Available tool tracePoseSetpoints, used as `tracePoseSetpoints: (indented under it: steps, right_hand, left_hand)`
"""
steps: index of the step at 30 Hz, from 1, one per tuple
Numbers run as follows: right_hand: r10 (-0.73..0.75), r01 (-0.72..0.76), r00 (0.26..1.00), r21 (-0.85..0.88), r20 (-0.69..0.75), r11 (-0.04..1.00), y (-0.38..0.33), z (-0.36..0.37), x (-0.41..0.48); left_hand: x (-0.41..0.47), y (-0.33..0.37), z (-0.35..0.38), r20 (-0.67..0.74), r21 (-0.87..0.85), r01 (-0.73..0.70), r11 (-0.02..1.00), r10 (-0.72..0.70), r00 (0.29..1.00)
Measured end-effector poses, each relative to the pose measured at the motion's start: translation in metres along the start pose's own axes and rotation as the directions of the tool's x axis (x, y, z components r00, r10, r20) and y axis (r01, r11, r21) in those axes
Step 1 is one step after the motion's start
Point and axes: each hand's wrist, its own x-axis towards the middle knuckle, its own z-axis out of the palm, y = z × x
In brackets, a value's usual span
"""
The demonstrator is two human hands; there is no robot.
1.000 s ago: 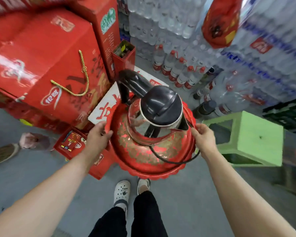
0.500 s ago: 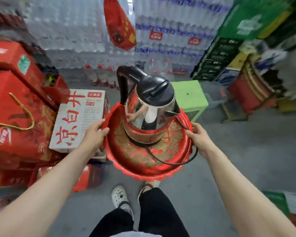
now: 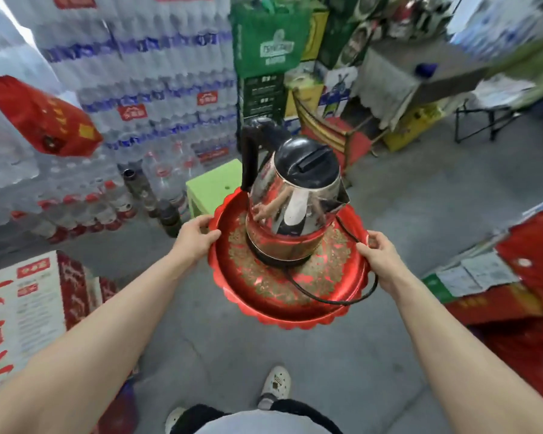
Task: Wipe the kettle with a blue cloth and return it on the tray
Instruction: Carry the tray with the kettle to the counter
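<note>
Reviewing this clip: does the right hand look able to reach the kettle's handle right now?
Probably not easily. The right hand grips the tray by its rim, and letting go might tip it. The handle sits on the far left side of the kettle, nearer the left hand.

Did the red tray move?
Yes. The tray swung to the right: the green stool, earlier at its right side, now shows behind its left edge.
</note>
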Motion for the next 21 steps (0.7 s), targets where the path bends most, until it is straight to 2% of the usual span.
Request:
tracePoseSetpoints:
  steps: [11, 21]
  right_hand:
    - [0.015, 0.002, 0.976, 0.079, -0.219, 0.997, -0.018, -0.185, 0.113]
    - [0.148, -0.092, 0.901, 0.154, -0.408, 0.984, -0.032, -0.314, 0.272]
  left_hand:
    - [0.088, 0.149, 0.211, 0.139, -0.003, -0.074, 0.997, 0.073, 0.988]
    - [0.239, 0.257, 0.391, 0.326, 0.117, -0.200, 0.973, 0.153, 0.933]
